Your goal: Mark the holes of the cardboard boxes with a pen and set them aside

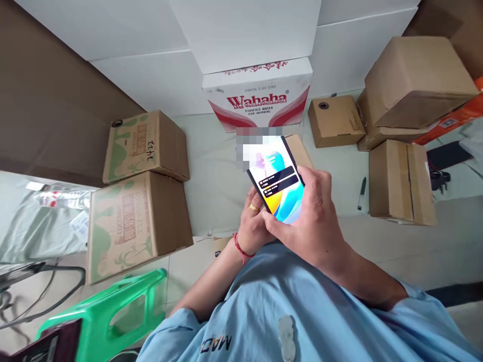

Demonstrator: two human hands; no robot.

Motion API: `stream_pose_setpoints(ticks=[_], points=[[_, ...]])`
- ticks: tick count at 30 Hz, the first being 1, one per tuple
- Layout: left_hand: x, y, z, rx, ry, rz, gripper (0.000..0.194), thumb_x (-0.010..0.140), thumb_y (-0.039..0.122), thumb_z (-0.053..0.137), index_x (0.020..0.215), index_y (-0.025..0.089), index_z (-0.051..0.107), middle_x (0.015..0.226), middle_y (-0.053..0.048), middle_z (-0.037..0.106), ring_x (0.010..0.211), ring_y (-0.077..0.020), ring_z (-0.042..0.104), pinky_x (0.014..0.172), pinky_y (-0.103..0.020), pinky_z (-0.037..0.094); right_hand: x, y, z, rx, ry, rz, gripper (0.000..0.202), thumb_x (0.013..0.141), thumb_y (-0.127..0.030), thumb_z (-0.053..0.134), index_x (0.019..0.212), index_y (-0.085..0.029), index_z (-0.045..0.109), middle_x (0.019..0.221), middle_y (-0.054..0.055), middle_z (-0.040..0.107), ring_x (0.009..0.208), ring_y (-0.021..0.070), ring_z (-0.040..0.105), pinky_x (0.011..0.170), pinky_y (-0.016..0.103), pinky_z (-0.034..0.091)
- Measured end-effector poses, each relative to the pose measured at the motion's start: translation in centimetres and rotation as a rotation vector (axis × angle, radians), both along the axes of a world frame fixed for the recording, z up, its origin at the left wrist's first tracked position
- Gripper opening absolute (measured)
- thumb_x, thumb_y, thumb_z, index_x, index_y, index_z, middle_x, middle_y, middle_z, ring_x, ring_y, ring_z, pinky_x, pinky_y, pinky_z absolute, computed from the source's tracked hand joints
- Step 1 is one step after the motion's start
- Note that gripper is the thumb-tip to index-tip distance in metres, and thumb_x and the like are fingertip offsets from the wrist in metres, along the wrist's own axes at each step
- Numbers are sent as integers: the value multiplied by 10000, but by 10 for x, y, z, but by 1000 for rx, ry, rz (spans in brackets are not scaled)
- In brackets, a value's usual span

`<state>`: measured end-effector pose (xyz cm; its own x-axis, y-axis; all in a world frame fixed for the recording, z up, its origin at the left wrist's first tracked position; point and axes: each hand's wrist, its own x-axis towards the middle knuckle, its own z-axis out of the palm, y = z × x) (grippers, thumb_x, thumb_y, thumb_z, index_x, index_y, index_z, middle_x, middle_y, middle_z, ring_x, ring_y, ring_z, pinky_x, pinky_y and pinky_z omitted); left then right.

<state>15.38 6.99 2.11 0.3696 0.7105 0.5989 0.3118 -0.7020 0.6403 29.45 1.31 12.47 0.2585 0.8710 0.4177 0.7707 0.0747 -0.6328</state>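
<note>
A smartphone (pixel 283 181) with a bright, colourful lit screen is held in front of my body, tilted to the left. Two dark notification bars show on the screen. My right hand (pixel 317 216) grips the phone along its right edge and lower corner, with the thumb near the bottom. Behind the phone's lower left side is my left hand (pixel 254 221), its fingers curled under and partly hidden. That hand wears a gold-coloured ring and a red string bracelet (pixel 241 250). A blurred patch covers the phone's upper left corner.
A white and red Wahaha water box (pixel 260 100) stands at the table's back. Coconut cartons (pixel 121 229) are stacked at left, brown boxes (pixel 418 80) at right. A dark pen (pixel 361 193) lies on the table (pixel 211 186). At lower left is a green plastic stool (pixel 101 306).
</note>
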Motion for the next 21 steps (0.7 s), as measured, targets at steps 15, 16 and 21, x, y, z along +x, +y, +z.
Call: stream_pose_setpoints(ticks=[15,16,21], points=[[-103,-18,-29,-148,-190,366,511,920,361,858,1370,322,618,1565,-129,542,1528,-355,555,1179,-602,571,88,-31,-55,-183,76,-282,937,817,-541,812,1575,-205,375,1463,221,496,1356,421,600,1049,583,602],[-109,-24,-33,-325,-323,405,476,921,418,853,1329,333,623,1501,-105,578,1438,-327,609,1110,-579,622,95,-28,-65,-247,54,-329,925,800,-527,821,1552,-187,403,1456,226,496,1346,426,603,1046,577,598],[-112,-38,-30,-998,-912,555,540,834,779,813,1105,334,671,1143,-1,659,994,-232,672,898,-607,709,110,-10,-113,-650,3,-443,929,788,-491,819,1547,-124,430,1438,241,507,1126,396,684,920,537,614]])
